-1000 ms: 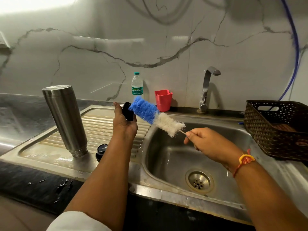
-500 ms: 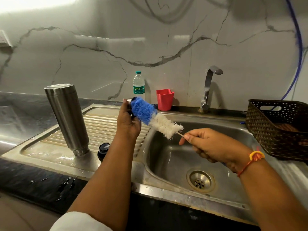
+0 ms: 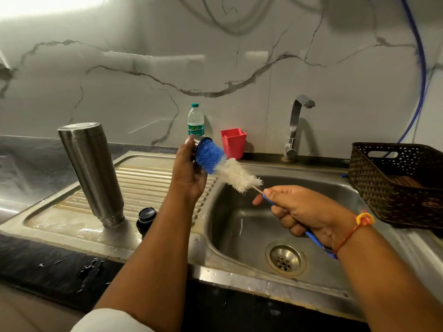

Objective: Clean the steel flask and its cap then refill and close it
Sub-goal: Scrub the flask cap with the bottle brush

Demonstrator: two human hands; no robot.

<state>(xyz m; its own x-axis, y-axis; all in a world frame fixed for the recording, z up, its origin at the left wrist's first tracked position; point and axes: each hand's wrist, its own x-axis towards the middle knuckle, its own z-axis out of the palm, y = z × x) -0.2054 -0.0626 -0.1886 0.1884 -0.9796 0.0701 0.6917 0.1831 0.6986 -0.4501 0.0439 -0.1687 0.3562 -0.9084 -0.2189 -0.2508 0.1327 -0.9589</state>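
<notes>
Though lower before — cap (image 3: 206, 139), brush (image 3: 230, 170) higher.

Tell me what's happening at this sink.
A person is scrubbing the flask's cap. The left hand holds the cap up at the edge of the sink, while the right hand grips the blue handle of a bottle brush and pushes its blue tip into the cap. The steel flask stands mouth down on the drainboard, with a small black lid piece beside it. No water runs from the tap.
</notes>
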